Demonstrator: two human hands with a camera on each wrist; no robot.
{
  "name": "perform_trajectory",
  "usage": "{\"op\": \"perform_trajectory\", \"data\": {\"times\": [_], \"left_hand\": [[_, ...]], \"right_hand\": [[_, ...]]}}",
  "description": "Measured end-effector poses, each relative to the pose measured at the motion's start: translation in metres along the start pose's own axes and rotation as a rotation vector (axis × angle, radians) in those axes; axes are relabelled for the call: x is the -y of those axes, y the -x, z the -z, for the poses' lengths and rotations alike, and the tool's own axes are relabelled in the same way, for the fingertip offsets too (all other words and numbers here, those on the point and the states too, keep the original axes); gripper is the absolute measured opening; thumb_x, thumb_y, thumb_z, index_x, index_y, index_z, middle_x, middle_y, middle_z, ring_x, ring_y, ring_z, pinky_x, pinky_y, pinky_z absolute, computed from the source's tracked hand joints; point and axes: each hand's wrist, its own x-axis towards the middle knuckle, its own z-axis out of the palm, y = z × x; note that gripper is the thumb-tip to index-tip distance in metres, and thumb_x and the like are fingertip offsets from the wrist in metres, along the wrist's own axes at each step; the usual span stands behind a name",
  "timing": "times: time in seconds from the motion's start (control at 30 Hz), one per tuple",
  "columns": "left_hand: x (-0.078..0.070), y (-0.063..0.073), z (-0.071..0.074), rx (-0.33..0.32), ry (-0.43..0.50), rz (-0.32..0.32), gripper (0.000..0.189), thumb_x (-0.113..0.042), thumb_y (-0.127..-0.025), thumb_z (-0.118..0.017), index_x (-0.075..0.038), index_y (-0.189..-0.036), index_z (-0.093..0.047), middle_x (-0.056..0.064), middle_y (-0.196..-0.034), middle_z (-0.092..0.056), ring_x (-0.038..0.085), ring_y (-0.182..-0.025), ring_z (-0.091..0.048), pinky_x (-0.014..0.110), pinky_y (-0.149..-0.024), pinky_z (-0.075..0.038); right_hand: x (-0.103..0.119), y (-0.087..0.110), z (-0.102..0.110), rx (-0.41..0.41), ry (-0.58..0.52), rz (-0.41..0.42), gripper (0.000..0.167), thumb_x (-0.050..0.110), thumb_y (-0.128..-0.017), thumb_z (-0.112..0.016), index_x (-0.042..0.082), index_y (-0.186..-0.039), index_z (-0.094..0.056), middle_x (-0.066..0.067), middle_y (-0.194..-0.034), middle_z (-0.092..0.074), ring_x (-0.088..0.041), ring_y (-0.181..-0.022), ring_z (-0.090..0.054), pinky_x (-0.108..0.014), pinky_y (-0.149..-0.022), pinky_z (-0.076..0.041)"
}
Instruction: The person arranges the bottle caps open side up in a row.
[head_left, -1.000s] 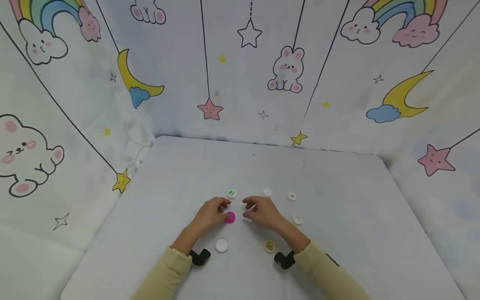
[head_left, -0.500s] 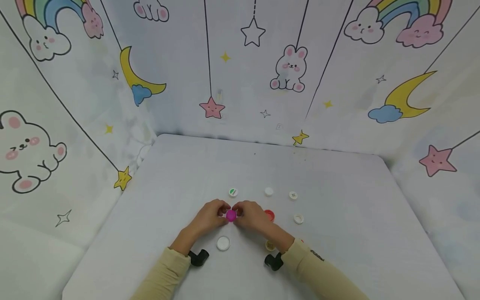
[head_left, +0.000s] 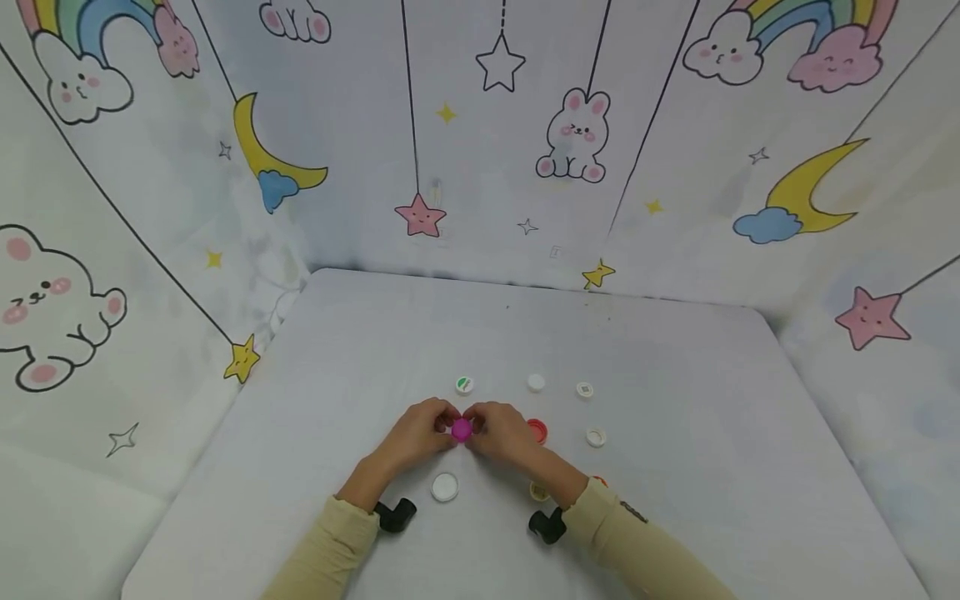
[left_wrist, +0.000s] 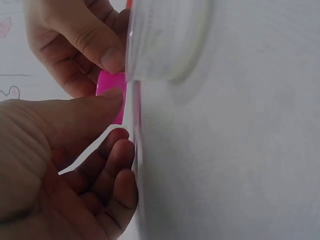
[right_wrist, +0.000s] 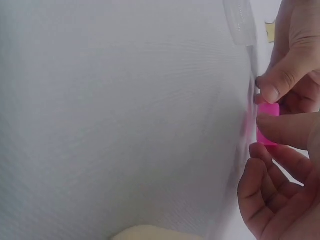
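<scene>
A bright pink cap [head_left: 461, 430] is on the white table between the two hands in the head view. My left hand [head_left: 416, 429] pinches it from the left, its thumb pressed on the pink side in the left wrist view. From the right, my right hand [head_left: 502, 432] holds the same cap, with its thumb [right_wrist: 282, 128] across the side in the right wrist view. The other fingers of both hands are curled behind and below the cap. Just beyond the hands is a white cap with a green mark [head_left: 464, 385].
A larger white lid [head_left: 444, 487] lies nearer the body. A red cap [head_left: 537, 430] and a partly hidden yellow cap [head_left: 539, 492] lie by the right forearm. White caps [head_left: 536, 382] and a white ring-like cap [head_left: 596, 437] are farther right.
My right hand has come left onto the pink cap, which only the left hand touched before. The red cap, hidden earlier, now shows. Little differs over the last half second.
</scene>
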Motion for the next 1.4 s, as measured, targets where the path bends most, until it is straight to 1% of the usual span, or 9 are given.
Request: {"op": "perform_trajectory", "data": {"times": [0.13,0.27,0.37,0.53,0.73,0.97,1.13,1.2,1.4], "left_hand": [[-0.002,0.000,0.004,-0.041,0.017,-0.032,0.030,-0.003,-0.081,-0.076,-0.009,-0.109,-0.066,-0.001,-0.097,-0.065,0.013,-0.084,-0.060,0.029,-0.074,-0.050],[-0.006,-0.001,0.007,-0.099,0.036,-0.073,0.030,-0.005,-0.083,-0.076,-0.008,-0.111,-0.065,0.001,-0.101,-0.067,0.012,-0.083,-0.063,0.028,-0.075,-0.052],[-0.008,0.000,0.009,-0.129,0.046,-0.065,0.028,-0.009,-0.084,-0.076,-0.011,-0.110,-0.066,-0.001,-0.099,-0.067,0.010,-0.082,-0.062,0.028,-0.075,-0.052],[-0.010,0.002,0.010,-0.161,0.028,-0.018,0.023,-0.017,-0.087,-0.074,-0.015,-0.109,-0.067,-0.006,-0.095,-0.068,0.007,-0.080,-0.061,0.028,-0.072,-0.051],[-0.011,0.003,0.011,-0.201,0.059,0.020,0.015,-0.018,-0.091,-0.070,-0.013,-0.105,-0.068,-0.007,-0.081,-0.065,0.009,-0.072,-0.057,0.027,-0.064,-0.047],[-0.012,0.002,0.012,-0.199,0.139,0.109,0.011,-0.020,-0.093,-0.068,-0.012,-0.100,-0.068,-0.002,-0.080,-0.067,0.010,-0.069,-0.058,0.027,-0.060,-0.046],[-0.011,0.002,0.010,-0.204,0.164,0.121,0.013,-0.019,-0.093,-0.067,-0.011,-0.102,-0.068,-0.002,-0.077,-0.067,0.010,-0.067,-0.058,0.028,-0.058,-0.045],[-0.011,0.002,0.009,-0.189,0.161,0.108,0.016,-0.017,-0.091,-0.069,-0.011,-0.106,-0.067,-0.003,-0.079,-0.066,0.009,-0.069,-0.059,0.027,-0.059,-0.046],[-0.010,0.002,0.006,-0.129,0.122,-0.010,0.034,-0.008,-0.084,-0.076,-0.010,-0.116,-0.063,-0.004,-0.086,-0.062,0.009,-0.077,-0.058,0.024,-0.069,-0.050]], "right_hand": [[0.003,0.001,0.005,-0.064,-0.020,0.070,0.025,0.007,-0.082,-0.075,0.006,-0.107,-0.072,-0.002,-0.087,-0.067,-0.013,-0.075,-0.059,-0.025,-0.067,-0.049],[0.007,0.000,0.011,-0.115,-0.020,0.078,0.027,0.011,-0.084,-0.075,0.006,-0.110,-0.072,-0.002,-0.090,-0.068,-0.011,-0.072,-0.060,-0.023,-0.067,-0.049],[0.008,-0.001,0.013,-0.137,-0.028,0.089,0.030,0.014,-0.085,-0.076,0.006,-0.113,-0.071,-0.002,-0.091,-0.069,-0.009,-0.069,-0.059,-0.021,-0.064,-0.048],[0.006,-0.002,0.013,-0.166,-0.060,0.117,0.031,0.015,-0.087,-0.075,0.008,-0.116,-0.069,0.000,-0.089,-0.071,-0.006,-0.065,-0.059,-0.020,-0.059,-0.048],[0.003,-0.001,0.009,-0.189,-0.084,0.148,0.031,0.016,-0.090,-0.072,0.014,-0.121,-0.068,0.001,-0.088,-0.072,-0.004,-0.063,-0.057,-0.019,-0.055,-0.048],[0.004,0.001,0.006,-0.166,-0.045,0.212,0.037,0.012,-0.088,-0.073,0.019,-0.123,-0.068,0.004,-0.099,-0.072,-0.002,-0.067,-0.057,-0.018,-0.060,-0.049],[0.003,0.001,0.004,-0.181,-0.019,0.243,0.039,0.011,-0.086,-0.075,0.019,-0.124,-0.067,0.005,-0.096,-0.071,-0.003,-0.068,-0.057,-0.018,-0.063,-0.049],[0.003,0.001,0.004,-0.193,-0.005,0.240,0.038,0.011,-0.086,-0.075,0.018,-0.123,-0.067,0.005,-0.092,-0.070,-0.003,-0.067,-0.057,-0.018,-0.063,-0.049],[0.000,0.001,0.005,-0.230,-0.045,0.185,0.036,0.010,-0.085,-0.076,0.015,-0.120,-0.068,0.006,-0.082,-0.066,-0.004,-0.065,-0.056,-0.019,-0.060,-0.048]]}}
